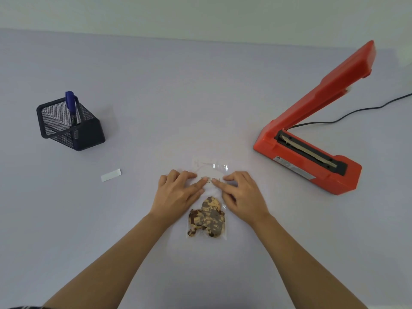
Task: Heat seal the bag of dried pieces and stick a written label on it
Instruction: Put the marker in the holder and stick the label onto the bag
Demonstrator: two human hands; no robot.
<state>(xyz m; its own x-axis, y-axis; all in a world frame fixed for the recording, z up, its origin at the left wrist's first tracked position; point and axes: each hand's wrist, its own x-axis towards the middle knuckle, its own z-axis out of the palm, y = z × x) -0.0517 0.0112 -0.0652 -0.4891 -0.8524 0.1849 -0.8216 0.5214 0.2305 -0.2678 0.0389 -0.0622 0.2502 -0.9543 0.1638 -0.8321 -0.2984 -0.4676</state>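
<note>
A clear plastic bag lies flat on the table in front of me, with brown and tan dried pieces in its near end. A small white label with writing sits on the bag's middle. My left hand presses on the label's left end with its fingertips. My right hand presses on the right end. Both hands lie flat on the bag with fingers spread. The orange heat sealer stands to the right with its arm raised.
A black mesh pen holder with a blue marker stands at the left. A white strip of backing paper lies near it. The sealer's black cord runs off to the right. The table is pale lilac.
</note>
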